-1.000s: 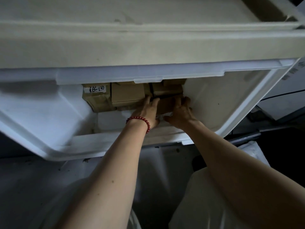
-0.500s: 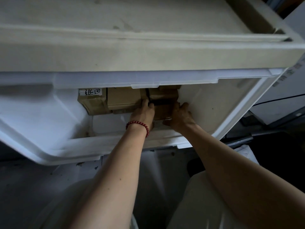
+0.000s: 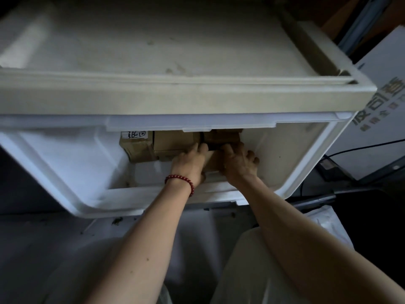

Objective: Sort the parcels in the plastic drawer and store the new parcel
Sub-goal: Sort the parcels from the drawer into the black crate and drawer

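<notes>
The room is dim. A cream-coloured plastic cabinet top [image 3: 175,51], scuffed and stained, sits directly above the white plastic drawer [image 3: 105,202], which is pulled out toward the person. To the right of the drawer stands a white cardboard carton with grey printed characters [image 3: 383,102], and a black cable [image 3: 361,148] runs across the carton's lower face. Below the drawer's front rim lie a grey floor and the person's pale trouser legs [image 3: 252,270].

Three brown cardboard parcels sit in a row at the back of the drawer, partly under the cabinet's edge. The leftmost is a taped parcel with a white handwritten label [image 3: 135,148]. A plain flat cardboard box [image 3: 175,140] touches it on the right.

The third, a brown cardboard parcel with a black band [image 3: 225,138], sits at the middle of the drawer's back wall, just right of the plain box. The left hand [image 3: 188,163], with a red bead bracelet [image 3: 182,183] on its wrist, has its fingers curled against the banded parcel's left side. The right hand [image 3: 238,163] curls round the parcel's right side, knuckles bent. The two hands clasp the parcel between them. Whether it rests on the drawer floor cannot be told.
</notes>
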A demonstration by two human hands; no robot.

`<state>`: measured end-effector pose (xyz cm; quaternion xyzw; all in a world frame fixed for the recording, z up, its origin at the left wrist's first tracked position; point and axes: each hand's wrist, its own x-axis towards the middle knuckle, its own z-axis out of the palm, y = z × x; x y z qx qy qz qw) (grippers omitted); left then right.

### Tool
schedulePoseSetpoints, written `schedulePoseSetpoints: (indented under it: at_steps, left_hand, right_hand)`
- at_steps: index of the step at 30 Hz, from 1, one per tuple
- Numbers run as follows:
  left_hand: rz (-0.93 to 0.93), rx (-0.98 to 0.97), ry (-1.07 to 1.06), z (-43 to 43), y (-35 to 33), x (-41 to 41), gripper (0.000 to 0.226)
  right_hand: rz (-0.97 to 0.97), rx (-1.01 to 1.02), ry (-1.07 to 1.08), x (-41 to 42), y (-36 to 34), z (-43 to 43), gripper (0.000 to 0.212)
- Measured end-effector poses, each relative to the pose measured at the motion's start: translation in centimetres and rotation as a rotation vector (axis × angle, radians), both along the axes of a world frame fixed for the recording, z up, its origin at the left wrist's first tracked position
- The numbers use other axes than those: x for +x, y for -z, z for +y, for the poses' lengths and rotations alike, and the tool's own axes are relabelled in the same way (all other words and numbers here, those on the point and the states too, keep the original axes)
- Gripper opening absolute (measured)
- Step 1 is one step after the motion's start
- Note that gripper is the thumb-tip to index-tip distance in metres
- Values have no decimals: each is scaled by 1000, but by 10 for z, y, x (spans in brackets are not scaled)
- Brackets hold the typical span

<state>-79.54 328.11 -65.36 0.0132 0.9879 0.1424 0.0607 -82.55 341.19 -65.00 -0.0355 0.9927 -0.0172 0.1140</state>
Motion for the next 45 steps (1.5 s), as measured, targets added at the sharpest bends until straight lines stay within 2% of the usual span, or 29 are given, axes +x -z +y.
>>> schedulePoseSetpoints:
  at_steps: [6,13,19,23,26,29,32,38,45]
  left_hand:
    - [96,-64,-34,-19,-27,27,67]
    - [168,-54,-82,-49,-60,66,68]
    - [181,64,-69,-69,-83,93,65]
    - [167,259,-102,-83,-86,122,66]
    - [166,438,-191,-91,-93,144,72]
    - [221,643,-349,-97,-103,158,74]
    - [284,726,-450,-97,-109,162,66]
    - [353,735,-579,-92,-112,162,44]
    - [370,645,-617,-89,-111,158,43]
  right_hand:
    - [21,-35,-92,19,-25,-9,57]
    - [142,-174,-263,59,-62,-21,67]
    - [135,-430,-294,88,-79,-23,72]
    - [131,-628,-362,111,-78,-27,73]
    - [92,-817,-317,125,-78,-28,83]
    - [38,-886,-277,132,-81,-35,90]
    - [39,-941,-209,137,-85,-42,93]
    - [27,-1130,-15,140,-87,-50,97]
    - [22,-1240,78,136,-83,-53,88]
